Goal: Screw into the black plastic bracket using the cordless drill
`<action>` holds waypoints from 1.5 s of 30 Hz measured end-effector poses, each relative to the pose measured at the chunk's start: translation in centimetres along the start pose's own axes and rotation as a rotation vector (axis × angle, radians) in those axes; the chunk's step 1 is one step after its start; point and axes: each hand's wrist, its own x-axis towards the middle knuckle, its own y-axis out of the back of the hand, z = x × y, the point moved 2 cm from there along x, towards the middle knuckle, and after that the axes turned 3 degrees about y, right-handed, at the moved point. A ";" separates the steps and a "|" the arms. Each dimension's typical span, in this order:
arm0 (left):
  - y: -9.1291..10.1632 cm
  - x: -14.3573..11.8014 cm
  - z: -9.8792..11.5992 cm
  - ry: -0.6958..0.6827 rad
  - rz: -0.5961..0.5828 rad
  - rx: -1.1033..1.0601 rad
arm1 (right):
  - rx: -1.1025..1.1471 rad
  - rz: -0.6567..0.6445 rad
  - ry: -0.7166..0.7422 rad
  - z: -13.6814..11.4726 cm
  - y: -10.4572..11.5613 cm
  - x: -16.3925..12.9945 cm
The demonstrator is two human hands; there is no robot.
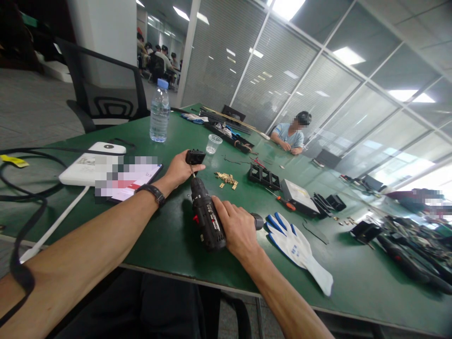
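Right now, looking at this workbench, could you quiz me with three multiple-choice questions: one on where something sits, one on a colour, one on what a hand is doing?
1. Where is the glove?
A. right of the drill
B. under the bottle
C. on the chair

2. What colour is the table?
A. white
B. green
C. red

3. What does the left hand do?
A. lies flat
B. holds a small black part
C. grips the bottle

Answers: 1 A, it lies beside the drill that the right hand grips. 2 B, its top is green. 3 B, fingers pinch the black part at the bit.
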 end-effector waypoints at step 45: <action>0.0 -0.1 0.2 -0.019 -0.004 0.013 | 0.011 0.001 -0.010 0.0 -0.1 0.0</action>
